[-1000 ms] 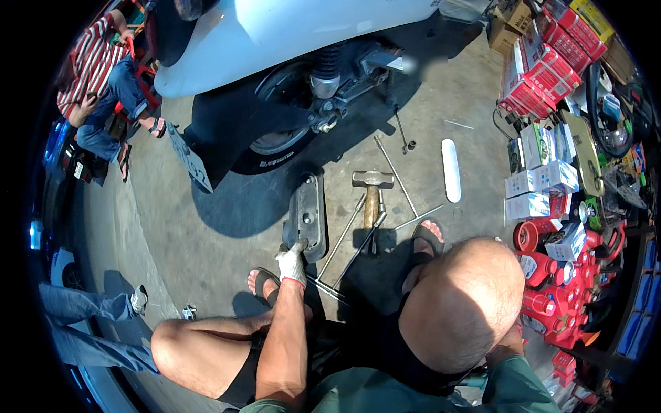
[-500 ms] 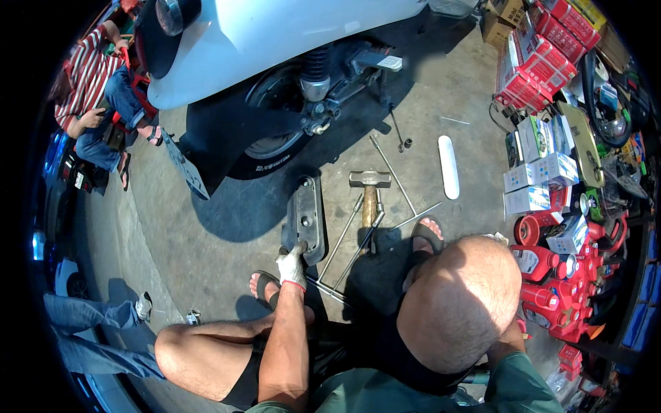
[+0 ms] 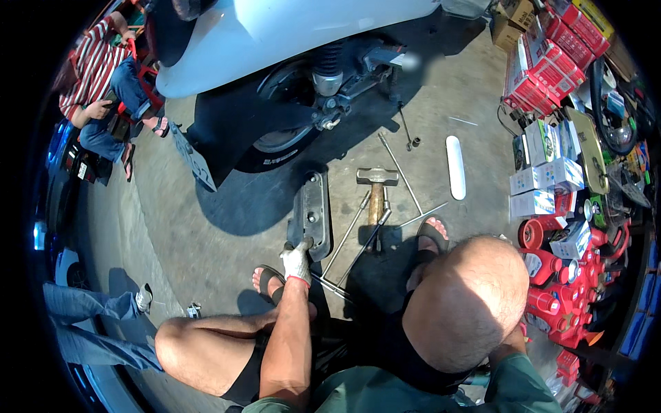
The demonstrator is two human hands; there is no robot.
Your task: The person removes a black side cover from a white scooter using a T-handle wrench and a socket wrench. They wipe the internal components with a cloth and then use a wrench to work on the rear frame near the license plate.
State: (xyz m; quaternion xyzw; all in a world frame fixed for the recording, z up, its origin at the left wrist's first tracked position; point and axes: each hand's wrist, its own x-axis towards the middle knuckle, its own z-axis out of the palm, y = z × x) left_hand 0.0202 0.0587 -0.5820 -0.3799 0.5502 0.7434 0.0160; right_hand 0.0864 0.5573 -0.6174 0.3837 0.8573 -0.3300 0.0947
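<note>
Low over the floor (image 3: pixel 224 258) left of the gloved left hand (image 3: pixel 297 261), there is room to pass as far as the wheel (image 3: pixel 279 162). The black cover (image 3: pixel 312 215) blocks straight ahead. Metal rods (image 3: pixel 346 235) lie just right, the hammer (image 3: pixel 376 199) beyond them; a sandalled foot (image 3: pixel 269 282) crowds the near left.

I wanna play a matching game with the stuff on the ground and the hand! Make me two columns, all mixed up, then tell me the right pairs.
Things:
1. hammer
2. long strip
3. oblong part
4. left hand

Clues:
A. dark, held at its near end
B. wearing a pale glove with a red edge
C. has a metal head and a brown handle
D. white, with rounded ends

Right pairs: 1-C, 2-D, 3-A, 4-B
</note>
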